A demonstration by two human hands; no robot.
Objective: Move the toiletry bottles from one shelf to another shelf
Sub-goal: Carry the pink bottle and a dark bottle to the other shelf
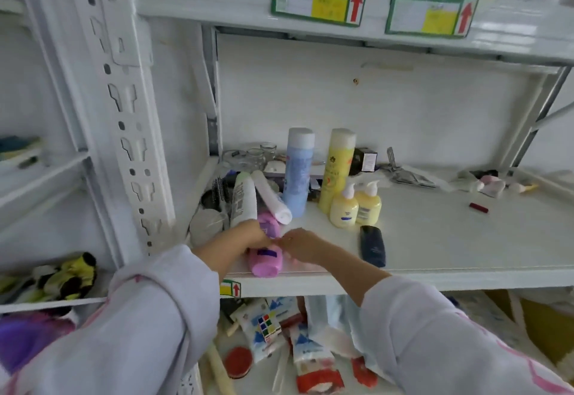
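On the white middle shelf [450, 239] a pink bottle [265, 262] lies on its side at the front edge. My left hand [248, 236] and my right hand [302, 245] both rest on it, fingers curled around its upper part. A second pink bottle [269, 223] lies just behind. A white bottle [243, 200] and a white tube [271, 197] lean there too. Upright stand a blue bottle [298, 174], a tall yellow bottle [337, 171] and two small yellow pump bottles [355, 205]. A dark bottle [372, 245] lies flat to the right.
A hairbrush [219, 191], glass jars [254, 155] and a small dark box [365, 160] crowd the shelf's back left. Metal tongs [400, 171] and a red lipstick [478, 207] lie to the right. The lower shelf holds packets and a puzzle cube [268, 326]. A steel upright [124, 115] stands left.
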